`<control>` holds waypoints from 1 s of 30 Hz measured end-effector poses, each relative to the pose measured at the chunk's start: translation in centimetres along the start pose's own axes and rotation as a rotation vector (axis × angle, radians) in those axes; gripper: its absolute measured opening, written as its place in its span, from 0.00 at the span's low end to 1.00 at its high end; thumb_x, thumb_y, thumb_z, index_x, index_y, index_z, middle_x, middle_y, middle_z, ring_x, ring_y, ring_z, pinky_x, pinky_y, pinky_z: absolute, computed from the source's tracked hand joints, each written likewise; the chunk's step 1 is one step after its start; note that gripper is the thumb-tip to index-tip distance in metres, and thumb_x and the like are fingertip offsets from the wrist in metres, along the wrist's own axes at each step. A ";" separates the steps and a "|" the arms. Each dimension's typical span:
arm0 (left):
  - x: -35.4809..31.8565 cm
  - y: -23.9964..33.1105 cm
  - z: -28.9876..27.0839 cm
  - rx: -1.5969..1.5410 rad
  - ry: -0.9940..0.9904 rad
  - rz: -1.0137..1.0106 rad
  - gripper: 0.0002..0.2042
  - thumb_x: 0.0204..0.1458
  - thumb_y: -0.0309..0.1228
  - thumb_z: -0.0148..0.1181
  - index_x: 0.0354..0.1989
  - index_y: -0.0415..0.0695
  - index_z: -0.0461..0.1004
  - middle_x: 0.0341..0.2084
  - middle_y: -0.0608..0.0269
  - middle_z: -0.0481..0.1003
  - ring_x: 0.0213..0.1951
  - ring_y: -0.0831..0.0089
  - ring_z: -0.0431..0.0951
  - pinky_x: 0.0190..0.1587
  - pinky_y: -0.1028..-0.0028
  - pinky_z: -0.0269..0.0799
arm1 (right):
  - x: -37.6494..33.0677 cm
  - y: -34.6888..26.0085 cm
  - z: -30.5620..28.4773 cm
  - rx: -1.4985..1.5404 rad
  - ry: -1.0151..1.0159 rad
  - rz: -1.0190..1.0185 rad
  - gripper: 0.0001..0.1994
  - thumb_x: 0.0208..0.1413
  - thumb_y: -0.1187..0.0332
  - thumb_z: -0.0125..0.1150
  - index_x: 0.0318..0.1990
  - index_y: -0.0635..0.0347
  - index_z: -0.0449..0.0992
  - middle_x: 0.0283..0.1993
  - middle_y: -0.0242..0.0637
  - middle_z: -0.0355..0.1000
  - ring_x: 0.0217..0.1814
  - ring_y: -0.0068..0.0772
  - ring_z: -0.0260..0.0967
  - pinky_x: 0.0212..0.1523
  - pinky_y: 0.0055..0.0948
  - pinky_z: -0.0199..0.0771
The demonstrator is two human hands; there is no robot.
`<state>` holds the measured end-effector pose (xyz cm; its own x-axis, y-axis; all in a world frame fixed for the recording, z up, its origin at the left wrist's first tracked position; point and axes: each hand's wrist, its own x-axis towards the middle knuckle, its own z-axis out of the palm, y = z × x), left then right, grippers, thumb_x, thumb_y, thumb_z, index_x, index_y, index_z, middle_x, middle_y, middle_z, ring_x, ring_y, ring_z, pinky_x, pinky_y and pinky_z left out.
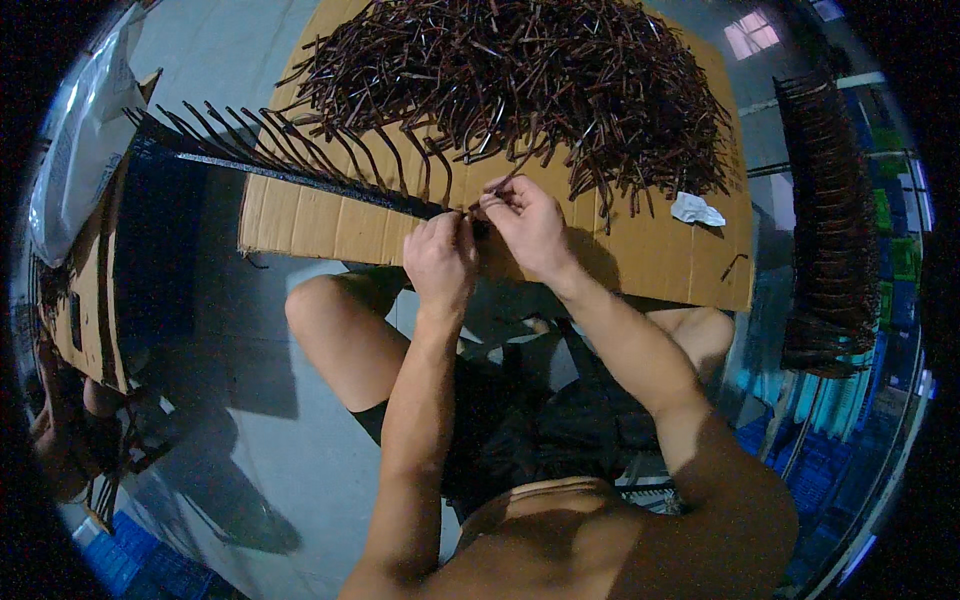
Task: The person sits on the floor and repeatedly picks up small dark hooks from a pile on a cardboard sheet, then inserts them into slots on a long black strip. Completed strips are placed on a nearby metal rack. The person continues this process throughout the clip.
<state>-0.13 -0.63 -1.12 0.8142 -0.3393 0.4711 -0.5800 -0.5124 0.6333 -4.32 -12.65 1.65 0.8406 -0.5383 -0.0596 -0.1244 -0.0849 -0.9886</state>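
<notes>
Blue crates [140, 560] sat in the lower left of the frame, and blue and green bins [895, 245] stood at the right edge; what they held was too dark to tell. A shiny, see-through plastic bag [80, 140] was in the upper left, and its insides were hard to make out.

The left hand [440, 262], near the middle, was closed on the near end of a long bar [300, 175]. The right hand [530, 222], just beside it, pinched a thin brown stick [517, 167] between thumb and finger. The big pile of sticks [500, 70] lay just above both hands, at the top.

The sticks were skinny, smooth and bent at one end. More stood in a row along the dark, straight bar. Under the pile was flat, tan cardboard [270, 215]. A crumpled white scrap [697, 210] lay right of the hands.
</notes>
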 end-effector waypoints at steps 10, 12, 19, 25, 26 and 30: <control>-0.5 -0.2 0.1 0.042 -0.044 -0.010 0.05 0.49 0.30 0.57 0.30 0.44 0.75 0.25 0.61 0.76 0.29 0.61 0.74 0.33 0.65 0.65 | -1.6 -1.6 0.7 -0.422 0.033 -0.285 0.07 0.52 0.72 0.60 0.35 0.68 0.76 0.34 0.43 0.76 0.35 0.35 0.76 0.35 0.28 0.74; -0.3 -0.1 -0.1 0.022 -0.018 -0.021 0.05 0.49 0.31 0.58 0.31 0.45 0.76 0.26 0.61 0.76 0.30 0.61 0.75 0.34 0.65 0.66 | -0.8 -3.0 0.0 -0.560 -0.116 -0.273 0.08 0.52 0.71 0.59 0.35 0.67 0.77 0.34 0.43 0.76 0.36 0.37 0.76 0.38 0.28 0.74; 0.0 -1.0 -1.1 0.054 -0.002 -0.245 0.07 0.49 0.34 0.60 0.26 0.44 0.78 0.20 0.58 0.75 0.25 0.57 0.75 0.30 0.64 0.70 | 3.6 -2.2 -9.1 -0.718 0.183 0.136 0.10 0.53 0.68 0.56 0.41 0.62 0.73 0.34 0.44 0.75 0.37 0.43 0.74 0.38 0.36 0.73; -0.5 0.2 0.0 -0.094 -0.063 -0.155 0.09 0.47 0.33 0.60 0.34 0.42 0.77 0.27 0.58 0.77 0.30 0.58 0.76 0.35 0.65 0.70 | 4.0 1.9 -13.0 -0.955 0.221 0.060 0.15 0.53 0.63 0.59 0.43 0.62 0.70 0.27 0.43 0.73 0.25 0.35 0.72 0.28 0.35 0.70; -0.4 0.1 0.0 -0.079 -0.062 -0.141 0.09 0.47 0.33 0.61 0.33 0.42 0.77 0.27 0.58 0.77 0.30 0.58 0.76 0.35 0.65 0.70 | 3.9 1.0 -12.4 -0.933 0.202 0.036 0.15 0.53 0.63 0.59 0.44 0.63 0.70 0.28 0.42 0.73 0.25 0.32 0.71 0.26 0.33 0.70; -0.4 -0.3 -0.3 -0.043 -0.037 -0.113 0.08 0.47 0.33 0.62 0.32 0.42 0.76 0.27 0.58 0.76 0.30 0.59 0.75 0.34 0.64 0.70 | 2.0 -1.9 -8.6 -0.250 0.008 0.211 0.16 0.54 0.63 0.59 0.45 0.65 0.70 0.30 0.36 0.74 0.29 0.25 0.72 0.24 0.24 0.71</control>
<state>-0.31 -0.09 -1.29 0.8745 -0.3107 0.3725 -0.4843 -0.5154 0.7070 -6.92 -20.74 4.63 0.7785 -0.5726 -0.2571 -0.4217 -0.1738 -0.8899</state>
